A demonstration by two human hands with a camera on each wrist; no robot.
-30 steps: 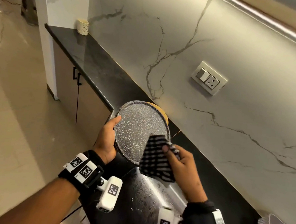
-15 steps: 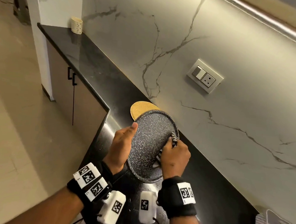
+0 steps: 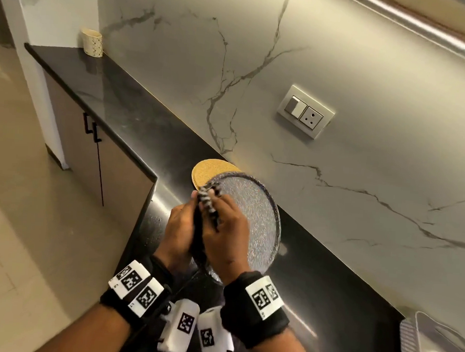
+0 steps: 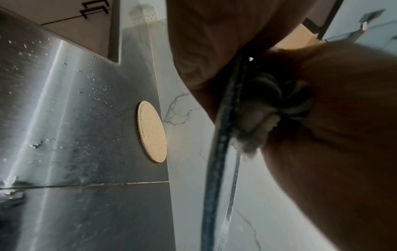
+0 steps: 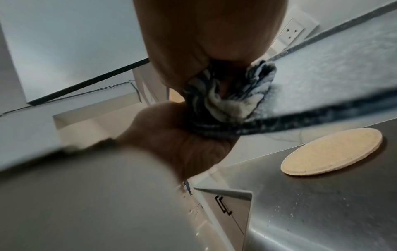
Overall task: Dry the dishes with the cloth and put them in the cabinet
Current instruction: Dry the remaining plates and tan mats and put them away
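Note:
A round speckled grey plate point(image 3: 253, 222) is held tilted on edge above the black counter point(image 3: 127, 103). My left hand point(image 3: 181, 224) grips the plate's left rim. My right hand point(image 3: 218, 218) holds the bunched black-and-white striped cloth point(image 3: 208, 198) and presses it on the plate's upper left rim, close against my left hand. In the left wrist view the plate rim point(image 4: 219, 152) runs edge-on past the cloth point(image 4: 257, 122). The right wrist view shows the cloth point(image 5: 225, 101) wadded between both hands on the plate point(image 5: 333, 68).
A round cork mat point(image 3: 213, 169) lies on the counter behind the plate, against the marble wall. A small patterned cup point(image 3: 92, 42) stands at the counter's far end. Below are cabinet doors with black handles point(image 3: 92, 128). A dish rack point(image 3: 438, 345) sits at the lower right.
The plate has turned in my left hand. My right hand has carried the cloth from the plate's lower face, round its right side, up to the upper left rim.

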